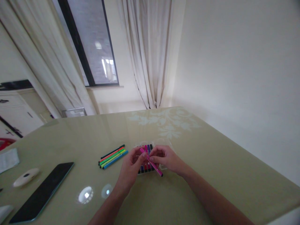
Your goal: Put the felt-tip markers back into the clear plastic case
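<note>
A magenta felt-tip pen [156,168] slants between my two hands, its dark end pointing down toward me. My left hand [134,161] pinches it near the upper end with thumb and fingers. With bent fingers pressed together, my right hand [166,157] grips the same pen a little to the right. Beneath both hands lies a clear pen case [140,172] with several coloured felt-tip pens in it, partly hidden by my fingers. Left of my left hand, several loose felt-tip pens [112,157] in black, orange, green, yellow and blue lie side by side on the table.
A dark tablet [43,192] lies on the table [187,193] at left, beside a white oval object [26,177] and a folded white cloth or paper [9,160]. A wall [246,78] runs along the table's right side. Curtains [150,56] hang behind.
</note>
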`<action>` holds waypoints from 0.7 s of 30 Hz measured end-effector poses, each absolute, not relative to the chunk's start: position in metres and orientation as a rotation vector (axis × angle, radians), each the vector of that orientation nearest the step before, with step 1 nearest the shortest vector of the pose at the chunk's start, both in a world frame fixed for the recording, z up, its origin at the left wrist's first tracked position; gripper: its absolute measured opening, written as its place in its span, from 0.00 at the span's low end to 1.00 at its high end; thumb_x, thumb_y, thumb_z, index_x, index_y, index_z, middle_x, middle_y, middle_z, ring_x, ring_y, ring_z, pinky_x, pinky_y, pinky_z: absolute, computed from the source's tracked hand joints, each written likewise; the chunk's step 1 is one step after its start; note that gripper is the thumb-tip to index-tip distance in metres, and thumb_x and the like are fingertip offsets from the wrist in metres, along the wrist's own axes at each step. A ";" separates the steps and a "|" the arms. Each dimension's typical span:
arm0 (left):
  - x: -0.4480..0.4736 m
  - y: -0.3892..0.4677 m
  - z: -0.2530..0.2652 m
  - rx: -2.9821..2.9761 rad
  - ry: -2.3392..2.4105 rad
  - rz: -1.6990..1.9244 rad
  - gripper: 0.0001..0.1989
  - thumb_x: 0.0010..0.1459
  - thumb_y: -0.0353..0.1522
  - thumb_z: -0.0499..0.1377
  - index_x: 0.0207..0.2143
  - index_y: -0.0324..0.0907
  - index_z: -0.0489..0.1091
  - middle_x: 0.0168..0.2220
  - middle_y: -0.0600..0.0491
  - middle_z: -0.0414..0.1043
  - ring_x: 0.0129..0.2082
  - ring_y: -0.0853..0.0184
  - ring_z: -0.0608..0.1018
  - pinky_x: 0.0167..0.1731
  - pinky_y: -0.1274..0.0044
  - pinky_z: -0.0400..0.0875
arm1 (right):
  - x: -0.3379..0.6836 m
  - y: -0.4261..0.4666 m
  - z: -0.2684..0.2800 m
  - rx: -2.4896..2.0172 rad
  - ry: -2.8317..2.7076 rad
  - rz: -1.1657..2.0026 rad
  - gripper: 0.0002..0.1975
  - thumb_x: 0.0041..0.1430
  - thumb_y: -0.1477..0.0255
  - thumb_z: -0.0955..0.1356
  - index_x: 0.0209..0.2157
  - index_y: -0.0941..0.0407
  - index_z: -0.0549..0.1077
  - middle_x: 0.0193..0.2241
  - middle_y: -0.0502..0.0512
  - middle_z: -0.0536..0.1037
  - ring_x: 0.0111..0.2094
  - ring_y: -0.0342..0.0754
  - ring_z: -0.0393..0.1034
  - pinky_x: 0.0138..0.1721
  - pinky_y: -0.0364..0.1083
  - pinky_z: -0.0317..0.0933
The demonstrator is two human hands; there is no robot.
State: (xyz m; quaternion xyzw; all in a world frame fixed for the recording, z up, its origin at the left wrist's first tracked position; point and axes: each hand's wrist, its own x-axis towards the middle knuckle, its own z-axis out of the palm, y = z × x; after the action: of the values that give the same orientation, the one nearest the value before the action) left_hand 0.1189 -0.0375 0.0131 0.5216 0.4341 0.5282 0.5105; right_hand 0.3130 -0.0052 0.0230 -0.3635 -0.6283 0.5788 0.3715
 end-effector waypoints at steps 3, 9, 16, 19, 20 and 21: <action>0.123 -0.037 0.006 1.258 1.046 1.286 0.28 0.57 0.47 0.66 0.54 0.42 0.69 0.46 0.46 0.79 0.38 0.61 0.83 0.39 0.69 0.79 | 0.323 0.006 0.022 -1.007 -1.578 1.362 0.18 0.50 0.59 0.77 0.35 0.57 0.77 0.28 0.52 0.80 0.26 0.43 0.73 0.28 0.42 0.64; 0.133 -0.039 -0.011 1.458 1.245 1.228 0.16 0.64 0.40 0.59 0.50 0.41 0.70 0.41 0.48 0.78 0.36 0.62 0.81 0.35 0.70 0.78 | 0.320 0.009 0.010 -1.149 -1.679 1.293 0.14 0.55 0.60 0.74 0.35 0.57 0.76 0.29 0.54 0.81 0.26 0.45 0.75 0.25 0.41 0.64; 0.136 -0.063 -0.001 2.425 1.078 0.851 0.17 0.65 0.37 0.62 0.56 0.50 0.70 0.54 0.49 0.74 0.53 0.57 0.73 0.55 0.62 0.69 | 0.315 0.009 0.003 -1.172 -1.746 1.094 0.08 0.59 0.66 0.72 0.33 0.57 0.76 0.28 0.53 0.79 0.27 0.46 0.75 0.29 0.43 0.68; 0.150 -0.077 0.002 2.630 0.840 0.577 0.23 0.61 0.44 0.66 0.57 0.56 0.69 0.55 0.53 0.73 0.53 0.56 0.72 0.55 0.62 0.67 | 0.315 0.012 0.001 -1.175 -1.681 1.058 0.08 0.61 0.66 0.69 0.33 0.56 0.75 0.25 0.50 0.76 0.23 0.44 0.71 0.26 0.42 0.65; 0.154 -0.081 0.001 2.638 0.835 0.543 0.19 0.62 0.43 0.65 0.54 0.55 0.71 0.53 0.54 0.74 0.52 0.57 0.72 0.54 0.64 0.67 | 0.314 0.012 0.001 -1.173 -1.672 1.044 0.08 0.61 0.66 0.69 0.33 0.56 0.75 0.25 0.50 0.76 0.23 0.43 0.70 0.25 0.42 0.65; 0.158 -0.082 0.000 2.629 0.849 0.522 0.14 0.63 0.41 0.65 0.51 0.53 0.73 0.50 0.54 0.75 0.50 0.59 0.73 0.52 0.67 0.68 | 0.314 0.013 0.000 -1.167 -1.667 1.036 0.08 0.61 0.65 0.69 0.33 0.56 0.75 0.25 0.50 0.76 0.23 0.43 0.70 0.25 0.42 0.65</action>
State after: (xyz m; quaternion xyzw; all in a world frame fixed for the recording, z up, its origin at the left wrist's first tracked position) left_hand 0.1578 -0.0825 -0.0001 0.9223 0.2978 0.1833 0.1645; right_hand 0.3140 0.0128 0.0004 -0.4647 -0.6640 0.4127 0.4159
